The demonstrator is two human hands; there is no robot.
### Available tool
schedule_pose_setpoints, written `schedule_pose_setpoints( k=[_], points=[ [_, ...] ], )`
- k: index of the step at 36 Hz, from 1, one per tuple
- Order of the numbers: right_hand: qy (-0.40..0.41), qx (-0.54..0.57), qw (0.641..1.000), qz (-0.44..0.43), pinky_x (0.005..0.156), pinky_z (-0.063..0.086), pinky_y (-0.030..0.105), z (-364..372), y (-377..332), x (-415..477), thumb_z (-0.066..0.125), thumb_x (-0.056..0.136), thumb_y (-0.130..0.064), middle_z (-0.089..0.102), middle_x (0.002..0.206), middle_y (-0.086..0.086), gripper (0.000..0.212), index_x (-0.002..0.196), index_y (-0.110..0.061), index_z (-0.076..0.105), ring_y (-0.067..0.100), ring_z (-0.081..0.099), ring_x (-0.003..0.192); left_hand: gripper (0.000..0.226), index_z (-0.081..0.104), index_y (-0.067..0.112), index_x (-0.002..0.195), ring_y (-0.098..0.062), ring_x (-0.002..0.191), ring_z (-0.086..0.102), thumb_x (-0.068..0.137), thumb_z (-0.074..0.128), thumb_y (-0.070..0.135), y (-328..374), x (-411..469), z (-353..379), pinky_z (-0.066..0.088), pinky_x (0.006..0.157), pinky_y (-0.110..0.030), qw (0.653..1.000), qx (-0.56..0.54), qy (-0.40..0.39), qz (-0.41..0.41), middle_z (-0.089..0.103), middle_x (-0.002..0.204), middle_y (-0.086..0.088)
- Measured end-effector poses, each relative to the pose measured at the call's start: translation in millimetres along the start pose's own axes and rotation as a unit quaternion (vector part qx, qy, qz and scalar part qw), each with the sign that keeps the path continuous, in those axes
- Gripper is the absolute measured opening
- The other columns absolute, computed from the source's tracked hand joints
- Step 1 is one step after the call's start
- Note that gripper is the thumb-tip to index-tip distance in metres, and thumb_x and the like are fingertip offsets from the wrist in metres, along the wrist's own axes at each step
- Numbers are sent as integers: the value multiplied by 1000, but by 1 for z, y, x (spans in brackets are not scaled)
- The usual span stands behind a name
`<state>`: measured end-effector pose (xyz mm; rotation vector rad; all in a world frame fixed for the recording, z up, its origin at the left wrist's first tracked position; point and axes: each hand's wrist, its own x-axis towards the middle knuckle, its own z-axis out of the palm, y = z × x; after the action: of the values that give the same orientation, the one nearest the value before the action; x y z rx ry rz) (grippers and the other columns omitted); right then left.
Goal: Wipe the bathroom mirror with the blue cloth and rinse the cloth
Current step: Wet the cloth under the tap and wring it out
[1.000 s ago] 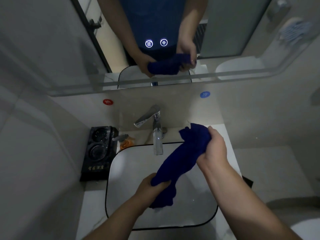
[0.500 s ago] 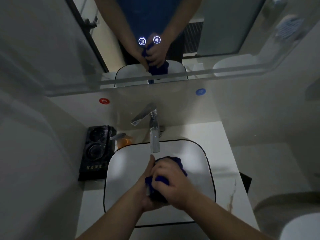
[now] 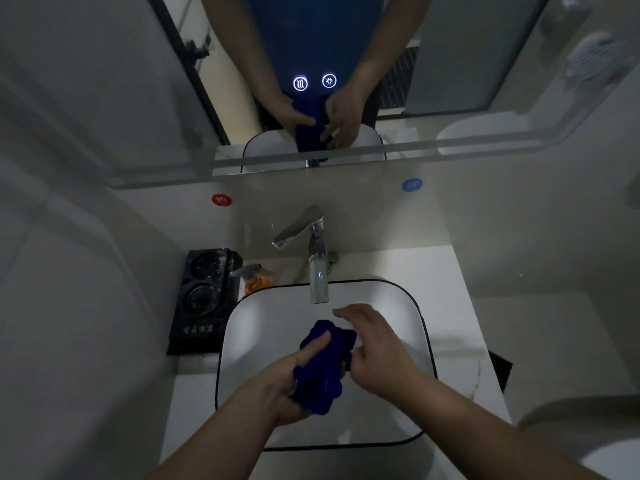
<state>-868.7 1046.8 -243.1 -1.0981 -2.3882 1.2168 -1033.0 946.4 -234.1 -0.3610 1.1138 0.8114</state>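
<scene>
dim bathroom, white sink basin (image 3: 263, 327) under the mirror (image 3: 104, 81). left hand (image 3: 287, 386) is curled round the bunched blue cloth (image 3: 322, 368) over it. right hand (image 3: 374, 348), clamped on earlier, is now opened, fingers spread just beside; squeeze judged finished.

Dim, bluish; glare on basin (image 3: 263, 317); edges warped, corners soft, blurry.

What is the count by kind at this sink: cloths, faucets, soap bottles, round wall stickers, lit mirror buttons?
blue cloth: 1
faucet: 1
soap bottle: 1
round wall stickers: 2, red sticker, blue sticker
lit mirror buttons: 2
Total: 7
</scene>
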Motion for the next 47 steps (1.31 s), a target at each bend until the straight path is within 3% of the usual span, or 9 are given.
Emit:
schedule_pose_setpoints(
  k=[6,16,21,28,32,35,39,42,47],
  points=[
    [-211,-212,951,-82,134,11,47,4,19,-6,75,88,-32,-6,178,-3,120,162,-49,-18,24,5,164,83,69,0,132,-28,81,70,64,102,35,7,-11,-4,58,80,-38,994,104,-1,-15,72,120,-20],
    [-209,-201,925,-247,118,42,46,14,17,29,84,79,-42,41,154,8,82,149,-29,44,32,44,142,74,69,23,125,-28,120,69,61,95,49,31,-22,12,56,106,-42,865,499,31,-46,75,125,-6],
    [-274,-201,923,-180,88,58,45,16,14,34,83,78,-26,45,140,4,87,151,-34,37,31,63,107,65,65,23,121,-29,109,72,62,87,40,30,-5,13,60,98,-42,788,611,72,-36,74,116,-7],
    [-329,-274,902,-46,87,56,45,25,0,41,84,78,-29,54,124,10,77,141,-26,41,33,64,103,26,66,18,113,-21,97,63,90,72,29,10,31,17,47,77,-28,628,761,154,63,60,92,2],
    [-346,-337,876,-5,89,57,44,31,-9,45,81,83,-31,59,121,12,71,140,-16,42,33,65,106,8,66,22,99,-21,95,68,94,65,29,5,46,4,44,72,-26,619,756,185,106,67,92,3],
    [-354,-349,867,11,83,57,41,32,-16,47,76,84,-31,64,116,8,56,131,-15,50,32,68,102,29,60,26,116,-15,84,63,90,69,35,1,52,-5,47,71,-28,609,743,235,146,69,104,4],
    [-347,-289,892,34,76,60,37,30,-22,50,67,83,-30,64,87,1,17,86,-20,53,25,66,81,53,60,22,91,-16,48,55,49,91,33,-9,52,-23,30,44,-27,439,795,294,299,58,66,6],
    [-343,-220,910,78,66,54,34,32,-25,50,66,79,-29,64,77,2,15,74,-19,55,23,64,71,54,66,17,96,-21,51,53,48,90,20,-7,51,-35,28,47,-30,381,796,289,370,57,68,0],
    [-342,-48,915,208,57,42,32,34,-27,50,70,53,-23,62,60,2,13,58,-14,61,23,59,59,49,63,20,101,-23,62,57,58,86,26,4,40,-39,34,54,-33,356,803,263,398,60,79,0]
  ],
)
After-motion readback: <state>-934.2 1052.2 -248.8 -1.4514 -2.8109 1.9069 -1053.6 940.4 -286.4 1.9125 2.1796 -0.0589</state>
